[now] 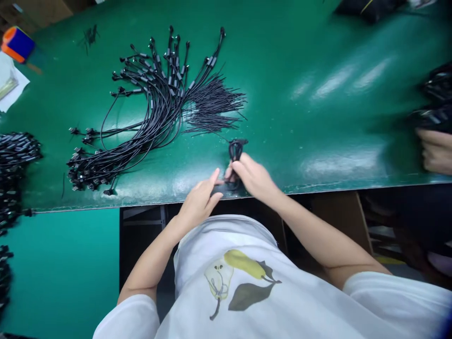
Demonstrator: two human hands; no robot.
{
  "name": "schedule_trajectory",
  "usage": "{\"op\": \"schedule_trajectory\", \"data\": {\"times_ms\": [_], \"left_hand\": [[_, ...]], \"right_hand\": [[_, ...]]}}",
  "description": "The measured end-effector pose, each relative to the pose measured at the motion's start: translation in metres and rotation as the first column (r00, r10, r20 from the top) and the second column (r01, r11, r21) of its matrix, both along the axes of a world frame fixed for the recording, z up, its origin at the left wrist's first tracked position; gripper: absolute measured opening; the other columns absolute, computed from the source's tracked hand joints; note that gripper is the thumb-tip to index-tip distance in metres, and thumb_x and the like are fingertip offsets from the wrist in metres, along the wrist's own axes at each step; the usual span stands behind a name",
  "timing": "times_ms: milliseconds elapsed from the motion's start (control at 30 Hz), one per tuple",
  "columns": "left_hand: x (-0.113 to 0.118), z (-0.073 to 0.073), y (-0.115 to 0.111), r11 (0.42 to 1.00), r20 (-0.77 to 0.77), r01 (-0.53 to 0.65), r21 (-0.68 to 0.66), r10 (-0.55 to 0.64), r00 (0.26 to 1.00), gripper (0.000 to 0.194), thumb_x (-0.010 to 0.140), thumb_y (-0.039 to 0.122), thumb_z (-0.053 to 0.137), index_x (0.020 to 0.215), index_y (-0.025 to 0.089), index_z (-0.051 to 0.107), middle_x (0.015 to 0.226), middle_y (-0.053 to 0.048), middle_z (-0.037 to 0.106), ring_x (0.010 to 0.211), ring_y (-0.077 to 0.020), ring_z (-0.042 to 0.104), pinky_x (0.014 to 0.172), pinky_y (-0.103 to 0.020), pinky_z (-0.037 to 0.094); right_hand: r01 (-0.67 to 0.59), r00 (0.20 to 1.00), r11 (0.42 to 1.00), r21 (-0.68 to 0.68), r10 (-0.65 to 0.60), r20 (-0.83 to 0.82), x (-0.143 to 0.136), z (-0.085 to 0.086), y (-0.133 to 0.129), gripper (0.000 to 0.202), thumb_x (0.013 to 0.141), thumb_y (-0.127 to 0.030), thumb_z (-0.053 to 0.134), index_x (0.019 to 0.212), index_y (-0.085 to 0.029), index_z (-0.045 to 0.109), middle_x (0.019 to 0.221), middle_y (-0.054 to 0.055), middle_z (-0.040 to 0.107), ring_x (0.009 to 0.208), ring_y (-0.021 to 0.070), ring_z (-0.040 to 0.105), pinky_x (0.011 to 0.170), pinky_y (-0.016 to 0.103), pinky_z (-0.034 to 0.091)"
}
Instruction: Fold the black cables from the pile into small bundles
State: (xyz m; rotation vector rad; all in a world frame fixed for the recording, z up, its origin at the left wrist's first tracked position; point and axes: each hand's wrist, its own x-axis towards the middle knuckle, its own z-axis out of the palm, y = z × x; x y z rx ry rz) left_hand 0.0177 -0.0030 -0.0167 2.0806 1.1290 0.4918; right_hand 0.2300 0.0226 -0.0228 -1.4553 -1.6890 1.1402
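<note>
Near the front edge of the green table, my right hand (256, 179) is closed round a coiled black cable (235, 149), which stands up out of the fingers. My left hand (201, 200) is just left of it, thumb and fingers apart, the fingertips close to the coil's lower end. Whether they touch it I cannot tell. A thin black tie sticks out from the top of the coil. Beyond my hands lie a pile of thin black twist ties (215, 106) and a large spread of loose black cables (155, 113) with plugs at their ends.
Bundled cables (17, 150) lie at the left edge. An orange and blue roll (17, 44) and white paper (10, 82) are at the upper left. At the far right a co-worker's hand (436, 150) is beside more black cables (438, 89). A black bag-like item (369, 9) lies at the back.
</note>
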Motion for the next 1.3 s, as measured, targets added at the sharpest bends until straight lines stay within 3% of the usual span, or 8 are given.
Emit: {"op": "schedule_trajectory", "data": {"times_ms": [100, 267, 533, 667, 867, 1033, 1167, 1300], "left_hand": [[-0.046, 0.004, 0.02, 0.943, -0.137, -0.213, 0.256, 0.253, 0.958, 0.046, 0.101, 0.036, 0.04, 0.143, 0.018, 0.046, 0.137, -0.017, 0.058, 0.129, -0.0267, 0.052, 0.111, -0.044, 0.04], [-0.137, 0.017, 0.06, 0.671, -0.276, -0.448, 0.59, 0.69, 0.669, 0.054, 0.097, 0.035, 0.045, 0.144, 0.01, 0.044, 0.144, -0.024, 0.047, 0.137, -0.0356, 0.04, 0.114, -0.052, 0.031], [-0.148, 0.036, 0.07, 0.616, -0.125, -0.531, 0.582, 0.713, 0.69, 0.035, 0.1, 0.035, 0.039, 0.112, 0.015, 0.065, 0.105, -0.014, 0.066, 0.102, -0.0251, 0.06, 0.096, -0.039, 0.044], [-0.141, 0.039, 0.074, 0.645, -0.213, -0.406, 0.648, 0.665, 0.716, 0.036, 0.096, 0.039, 0.052, 0.124, 0.019, 0.062, 0.117, -0.016, 0.06, 0.111, -0.0298, 0.052, 0.1, -0.043, 0.038], [-0.148, 0.035, 0.122, 0.685, -0.307, -0.338, 0.645, 0.637, 0.707, 0.019, 0.096, 0.027, 0.051, 0.1, 0.019, 0.067, 0.111, -0.012, 0.062, 0.106, -0.0288, 0.052, 0.093, -0.042, 0.039], [-0.165, 0.072, 0.127, 0.404, 0.117, -0.519, 0.753, 0.694, 0.711, 0.033, 0.104, 0.031, 0.033, 0.105, 0.012, 0.06, 0.099, -0.009, 0.063, 0.093, -0.0179, 0.056, 0.088, -0.035, 0.044], [-0.157, 0.091, 0.093, 0.468, 0.078, -0.388, 0.794, 0.555, 0.828, 0.035, 0.102, 0.039, 0.036, 0.101, 0.016, 0.062, 0.093, -0.007, 0.066, 0.092, -0.0186, 0.059, 0.087, -0.034, 0.046], [-0.179, 0.084, 0.066, 0.607, -0.111, -0.289, 0.741, 0.535, 0.838, 0.032, 0.1, 0.04, 0.04, 0.102, 0.018, 0.064, 0.095, -0.009, 0.068, 0.092, -0.0214, 0.061, 0.088, -0.035, 0.047]], "right_hand": [[0.211, 0.872, 0.978, -0.007, -0.185, 0.453, 0.06, 0.009, 0.02, 0.027, 0.102, -0.037, 0.039, 0.094, -0.019, 0.058, 0.069, 0.004, 0.063, 0.056, 0.0156, 0.051, 0.059, 0.026, 0.032], [0.511, 0.286, 0.833, 0.211, -0.397, 0.872, 0.15, 0.008, 0.044, 0.03, 0.099, -0.031, 0.051, 0.118, -0.012, 0.065, 0.098, 0.025, 0.067, 0.078, 0.0237, 0.055, 0.06, 0.036, 0.021], [0.437, 0.324, 0.844, 0.309, -0.469, 0.822, 0.187, -0.02, 0.051, 0.053, 0.102, -0.027, 0.043, 0.144, 0.005, 0.043, 0.128, 0.034, 0.054, 0.118, 0.0319, 0.049, 0.078, 0.044, 0.029], [0.537, 0.224, 0.741, 0.403, -0.586, 0.779, 0.183, -0.012, 0.06, 0.06, 0.094, -0.027, 0.061, 0.143, 0.003, 0.045, 0.135, 0.036, 0.049, 0.126, 0.0362, 0.047, 0.09, 0.05, 0.031], [0.079, 0.713, 0.893, 0.443, -0.361, 0.601, 0.107, 0.008, 0.077, 0.034, 0.091, -0.017, 0.059, 0.124, -0.011, 0.066, 0.131, 0.021, 0.06, 0.124, 0.0271, 0.054, 0.102, 0.039, 0.042], [-0.189, 0.927, 0.809, 0.556, -0.041, 0.373, 0.005, 0.04, 0.09, 0.038, 0.096, -0.023, 0.051, 0.132, -0.014, 0.059, 0.13, 0.016, 0.059, 0.11, 0.0252, 0.062, 0.098, 0.041, 0.049], [-0.326, 0.941, 0.709, 0.625, 0.18, 0.287, -0.093, 0.071, 0.117, 0.057, 0.093, -0.023, 0.061, 0.146, -0.015, 0.043, 0.144, 0.017, 0.045, 0.107, 0.0208, 0.062, 0.092, 0.035, 0.052], [-0.641, 0.726, 0.606, 0.472, 0.278, 0.629, -0.161, 0.101, 0.164, 0.018, 0.096, -0.025, 0.06, 0.105, -0.011, 0.068, 0.1, 0.01, 0.066, 0.096, 0.0206, 0.064, 0.083, 0.032, 0.051]]}}
